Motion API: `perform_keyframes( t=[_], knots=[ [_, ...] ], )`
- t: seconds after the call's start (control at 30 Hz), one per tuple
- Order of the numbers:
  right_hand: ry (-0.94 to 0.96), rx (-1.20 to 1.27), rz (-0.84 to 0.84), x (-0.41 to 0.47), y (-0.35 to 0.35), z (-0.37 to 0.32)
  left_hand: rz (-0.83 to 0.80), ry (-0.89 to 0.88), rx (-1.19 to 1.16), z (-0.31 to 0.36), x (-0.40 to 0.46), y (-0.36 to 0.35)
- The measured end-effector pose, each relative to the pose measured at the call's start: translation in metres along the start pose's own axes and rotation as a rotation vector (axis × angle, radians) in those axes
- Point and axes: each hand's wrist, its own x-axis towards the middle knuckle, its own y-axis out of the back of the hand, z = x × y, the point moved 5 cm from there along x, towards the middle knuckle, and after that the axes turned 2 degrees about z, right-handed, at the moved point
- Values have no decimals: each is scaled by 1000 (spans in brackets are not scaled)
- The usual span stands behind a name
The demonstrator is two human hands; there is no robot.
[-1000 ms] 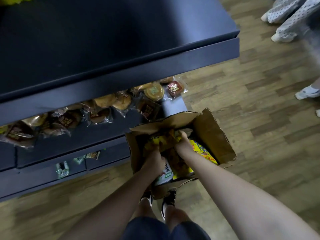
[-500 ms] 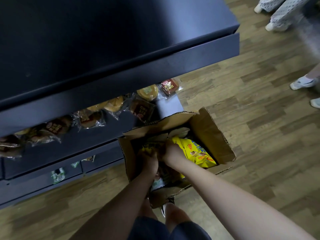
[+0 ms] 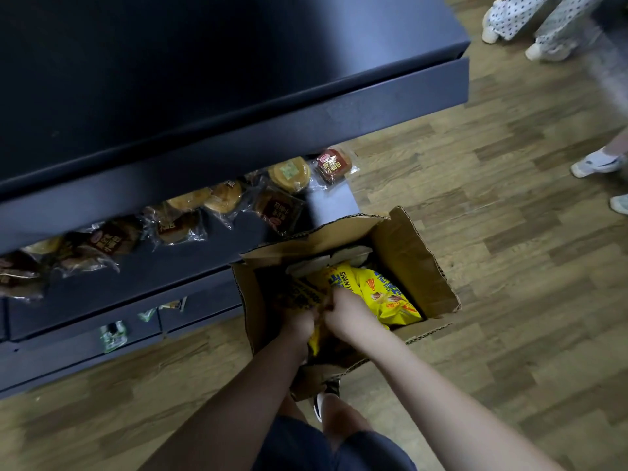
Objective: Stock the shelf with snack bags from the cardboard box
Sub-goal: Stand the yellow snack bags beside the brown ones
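An open cardboard box (image 3: 407, 246) is seen on the wooden floor (image 3: 509, 232), just in front of the dark shelf unit (image 3: 238, 130), and yellow snack bags (image 3: 384, 294) are packed inside it. Both hands are plunged into the box side by side: the left hand (image 3: 300, 322) is curled round a darker yellow bag (image 3: 299, 295) at the box's left side, and the right hand (image 3: 343, 309) is closed on the yellow bags beside it. Wrapped pastries (image 3: 221, 200) are lined along the lower shelf behind the box. Other people's shoes (image 3: 596, 163) are visible well beyond the box.
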Motion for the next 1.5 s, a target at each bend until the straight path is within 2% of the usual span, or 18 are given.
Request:
perform_keyframes(
  t=[0.07,0.13,0.27,0.37,0.47,0.53,0.7,0.87,0.97,1.07,1.17,1.33,1.5],
  knots=[
    [-40,23,90,10,12,10,43,50,57,-5,-2,3],
    [-64,16,70,16,12,17,62,70,111,-10,1,5],
    [-70,21,-30,22,8,19,111,20,121,-10,-1,11],
    [-67,7,-137,22,14,16,173,-75,237,0,-8,19],
    [-63,-51,-293,19,11,18,126,-154,376,5,-10,25],
    [-64,-68,-319,17,6,19,103,-184,445,8,-14,28],
    [-72,-10,-238,11,-15,20,81,-330,550,11,-32,20],
    [50,-153,-194,11,-20,1,58,-488,649,17,-18,5],
    [67,-172,-35,25,-7,-1,17,-580,690,13,6,-2],
    [96,-200,92,44,-2,3,4,-554,809,8,22,-4],
    [181,-336,15,55,-19,5,81,-489,1018,7,25,-7],
    [203,-475,-58,69,-30,16,111,-507,1175,9,24,-13],
    [242,-597,7,74,-36,22,168,-494,1053,12,24,-11]
  ],
)
